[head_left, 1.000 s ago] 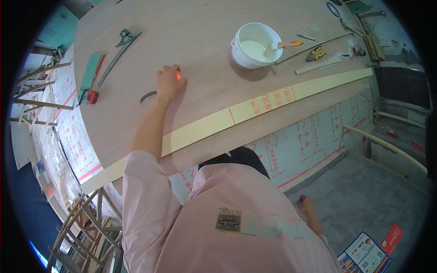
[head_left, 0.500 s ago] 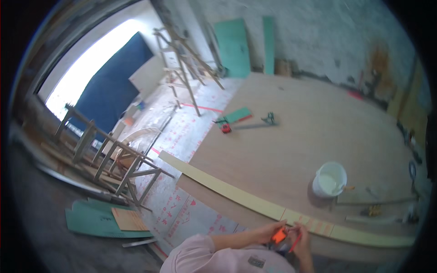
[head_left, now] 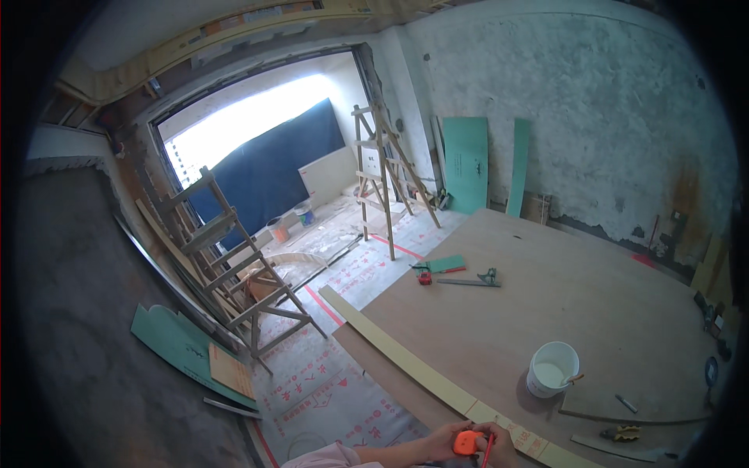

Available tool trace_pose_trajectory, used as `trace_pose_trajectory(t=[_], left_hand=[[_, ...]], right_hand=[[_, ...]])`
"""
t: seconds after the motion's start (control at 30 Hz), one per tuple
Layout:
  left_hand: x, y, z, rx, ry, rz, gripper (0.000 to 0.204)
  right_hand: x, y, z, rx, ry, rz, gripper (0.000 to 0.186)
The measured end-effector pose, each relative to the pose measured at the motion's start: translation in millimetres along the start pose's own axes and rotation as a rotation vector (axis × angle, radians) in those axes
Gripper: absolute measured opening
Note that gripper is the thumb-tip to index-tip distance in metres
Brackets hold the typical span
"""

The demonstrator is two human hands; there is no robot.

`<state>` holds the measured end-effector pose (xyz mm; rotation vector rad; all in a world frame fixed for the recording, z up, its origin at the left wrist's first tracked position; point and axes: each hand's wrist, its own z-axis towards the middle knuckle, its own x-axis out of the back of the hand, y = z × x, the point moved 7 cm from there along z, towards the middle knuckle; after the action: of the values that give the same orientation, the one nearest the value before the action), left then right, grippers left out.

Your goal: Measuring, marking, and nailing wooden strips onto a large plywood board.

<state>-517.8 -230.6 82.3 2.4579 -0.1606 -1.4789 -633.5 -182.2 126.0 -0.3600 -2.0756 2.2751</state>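
At the lower edge, my left hand [head_left: 441, 444] is closed round an orange tape measure [head_left: 466, 443]. My right hand [head_left: 503, 451] is right beside it, its fingers closed on a thin red pencil [head_left: 489, 449] and touching the tape measure's side. Both hands are just over the near edge of a long, narrow pale-yellow strip [head_left: 390, 341], which bears a cross line and red print near my hands. The strip lies on a large brown wooden sheet [head_left: 601, 300]. Whether any tape is drawn out cannot be made out.
A white bucket [head_left: 553, 369] with pale liquid stands on the sheet. Beyond lie a combination square [head_left: 477, 281], a red tape measure [head_left: 424, 278] and a green offcut [head_left: 446, 264]. Yellow-handled pliers [head_left: 621, 434] lie at right. Wooden ladders [head_left: 257, 273] stand at left.
My view has tilted up and turned left, so the scene sits lower and farther right. Both hands still hold the orange tape measure and red pencil, close together by the strip.
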Motion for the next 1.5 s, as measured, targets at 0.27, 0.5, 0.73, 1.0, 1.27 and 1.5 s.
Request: trace_pose_trajectory(t=[0.27,0.5,0.73,1.0,1.27,1.5], left_hand=[[59.5,5.6,22.2,-0.267,0.189,0.594,0.05],[29.6,7.9,-4.1,-0.295,0.323,1.116,0.062],[76.3,4.4,-2.8,-0.257,0.242,1.366,0.055],[126.2,10.7,-62.1,0.014,-0.024,1.84,0.04],[151.6,-0.9,-77.5,0.204,0.448,1.021,0.035],[124.8,-6.3,-78.7,0.177,0.438,0.972,0.021]], right_hand=[[10.8,25.6,9.4,-0.215,-0.245,-0.445,0.025],[7.8,60.2,13.4,-0.532,-0.372,-0.307,0.028],[30.6,55.9,32.4,-0.371,-0.191,-0.508,0.027],[120.1,72.1,38.5,-0.258,0.192,-0.258,0.037],[133.3,93.4,-6.7,-0.118,0.267,-1.059,0.062],[137.8,128.0,-14.0,-0.209,0.2,-1.02,0.067]])
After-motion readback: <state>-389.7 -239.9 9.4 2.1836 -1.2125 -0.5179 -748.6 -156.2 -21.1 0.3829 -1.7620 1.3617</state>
